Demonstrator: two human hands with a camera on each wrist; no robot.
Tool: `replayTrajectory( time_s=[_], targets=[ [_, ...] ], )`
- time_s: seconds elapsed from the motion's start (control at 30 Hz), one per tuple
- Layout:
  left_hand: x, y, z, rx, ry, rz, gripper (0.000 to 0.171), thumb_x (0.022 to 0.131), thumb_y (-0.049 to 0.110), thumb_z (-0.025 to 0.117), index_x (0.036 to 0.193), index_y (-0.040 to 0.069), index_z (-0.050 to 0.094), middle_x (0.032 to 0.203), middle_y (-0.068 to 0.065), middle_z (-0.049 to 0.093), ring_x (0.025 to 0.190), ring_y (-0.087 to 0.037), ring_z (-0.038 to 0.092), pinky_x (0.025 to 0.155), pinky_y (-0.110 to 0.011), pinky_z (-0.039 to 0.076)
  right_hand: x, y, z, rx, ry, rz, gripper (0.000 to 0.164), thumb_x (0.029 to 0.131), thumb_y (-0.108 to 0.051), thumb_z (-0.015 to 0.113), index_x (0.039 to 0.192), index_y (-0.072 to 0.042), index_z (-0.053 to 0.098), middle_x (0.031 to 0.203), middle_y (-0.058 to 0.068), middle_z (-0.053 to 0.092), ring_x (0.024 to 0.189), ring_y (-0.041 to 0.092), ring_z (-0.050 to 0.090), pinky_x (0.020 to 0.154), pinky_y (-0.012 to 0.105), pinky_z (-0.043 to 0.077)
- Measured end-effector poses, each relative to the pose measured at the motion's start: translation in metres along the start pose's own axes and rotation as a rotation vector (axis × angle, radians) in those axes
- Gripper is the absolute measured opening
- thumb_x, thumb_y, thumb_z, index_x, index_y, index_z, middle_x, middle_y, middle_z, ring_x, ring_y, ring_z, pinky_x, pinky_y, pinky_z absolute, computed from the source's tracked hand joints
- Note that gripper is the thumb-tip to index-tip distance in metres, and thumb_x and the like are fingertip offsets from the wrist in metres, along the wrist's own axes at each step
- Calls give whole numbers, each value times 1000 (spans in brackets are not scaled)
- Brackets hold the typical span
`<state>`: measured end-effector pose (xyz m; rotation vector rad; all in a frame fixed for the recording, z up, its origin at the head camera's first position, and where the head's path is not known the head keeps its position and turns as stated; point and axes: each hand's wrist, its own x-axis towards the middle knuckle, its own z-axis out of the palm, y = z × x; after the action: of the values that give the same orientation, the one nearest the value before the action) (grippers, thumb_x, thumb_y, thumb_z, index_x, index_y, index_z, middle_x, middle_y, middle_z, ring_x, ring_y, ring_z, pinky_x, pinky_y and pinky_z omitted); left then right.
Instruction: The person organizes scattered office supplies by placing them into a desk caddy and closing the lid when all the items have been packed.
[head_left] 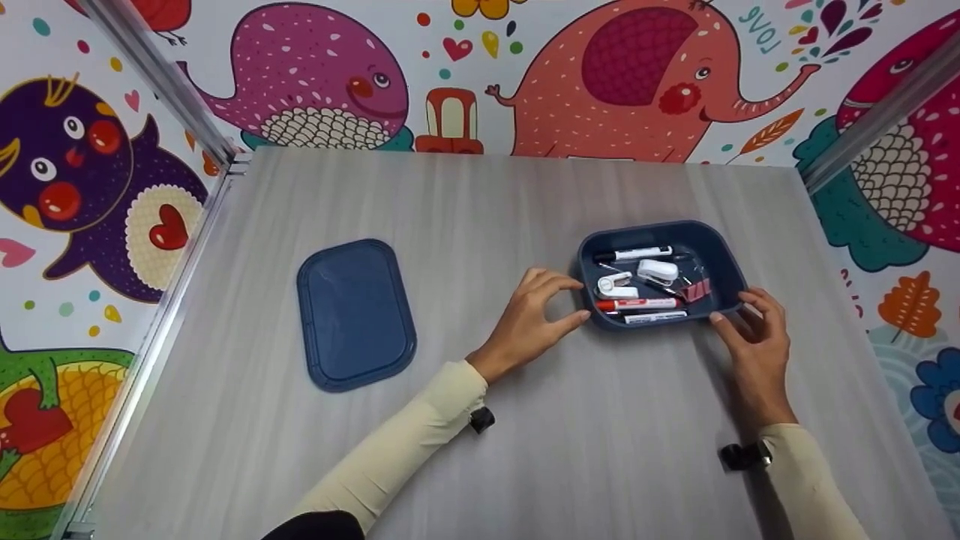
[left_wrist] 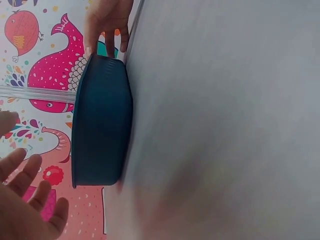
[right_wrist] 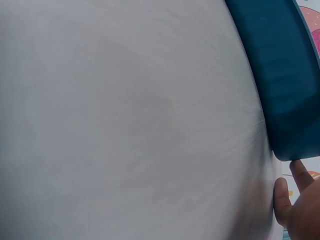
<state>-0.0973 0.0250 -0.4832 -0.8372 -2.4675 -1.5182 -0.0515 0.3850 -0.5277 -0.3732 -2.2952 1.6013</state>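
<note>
A dark blue open box (head_left: 716, 262) stands on the table with stationery inside. It holds a black-and-white marker (head_left: 634, 254), a red marker (head_left: 639, 304), another white marker (head_left: 656, 318), a white stapler (head_left: 658, 270), a round white item (head_left: 616, 286) and a pink clip (head_left: 697, 290). My left hand (head_left: 529, 311) is beside the box's left end, thumb and fingers spread; a gap shows in the left wrist view. My right hand (head_left: 759, 360) touches the near right corner with extended fingers. One fingertip (right_wrist: 296, 166) meets the box there in the right wrist view.
A matching dark blue lid (head_left: 356, 315) lies flat on the left part of the grey table (head_left: 480, 217). Walls with cartoon animals border the back and both sides, with metal rails (head_left: 161, 82) at the corners.
</note>
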Motion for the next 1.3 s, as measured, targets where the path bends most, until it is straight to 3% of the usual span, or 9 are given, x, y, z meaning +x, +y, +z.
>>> replayTrajectory(
  time_s=[0.13,0.4,0.67,1.13,1.3],
  targets=[
    [-5,-1,0,-17,-2,-12,38,99,24,86,130,4,76,132,-4,74,126,-22,58,113,-38,48,-1,0,-2,-5,10,-24,57,103,-8,78,155,-6,55,166,-1,43,148,34,51,126,45,41],
    [-14,-2,-6,-28,-3,-37,37,99,24,86,131,7,77,133,-3,73,128,-21,57,113,-38,49,-2,0,0,25,-14,13,57,105,-11,76,157,-11,54,168,-4,40,151,32,48,126,42,40],
    [-25,-2,-11,-51,31,-10,38,98,24,87,130,8,77,131,-3,74,127,-21,58,112,-40,49,-1,0,0,20,-15,28,57,104,-11,77,157,-12,55,169,-4,40,152,31,47,127,44,39],
    [-45,4,-20,-57,59,-39,39,98,24,87,132,9,76,132,-1,73,129,-18,57,114,-42,49,-2,0,-1,52,-2,4,56,103,-8,77,154,-7,56,166,-1,42,149,33,49,123,34,43],
    [-51,7,-29,-62,97,-25,40,97,23,88,132,8,76,132,-1,73,128,-19,58,113,-43,50,-3,-1,-1,32,-8,18,56,104,-12,77,156,-11,55,167,-3,41,151,31,48,122,31,44]
  ],
)
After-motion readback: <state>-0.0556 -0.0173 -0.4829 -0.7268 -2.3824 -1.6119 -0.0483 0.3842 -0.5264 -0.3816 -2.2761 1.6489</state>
